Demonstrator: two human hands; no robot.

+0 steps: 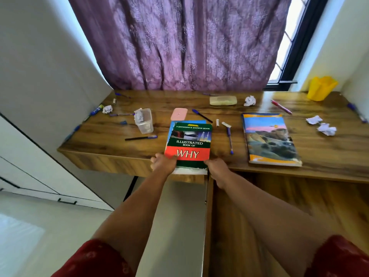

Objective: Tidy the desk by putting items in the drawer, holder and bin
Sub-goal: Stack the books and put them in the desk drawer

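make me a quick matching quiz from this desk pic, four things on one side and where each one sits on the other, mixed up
Things:
1. yellow bin
2. clear holder
3. WHY book
4. red pen

Places:
A. front edge of the desk, gripped by both hands
B. far right corner, by the window
C. left half of the desk, crumpled paper at its rim
D. just behind the landscape-cover book

Pairs: 1-B, 2-C, 3-A, 4-D
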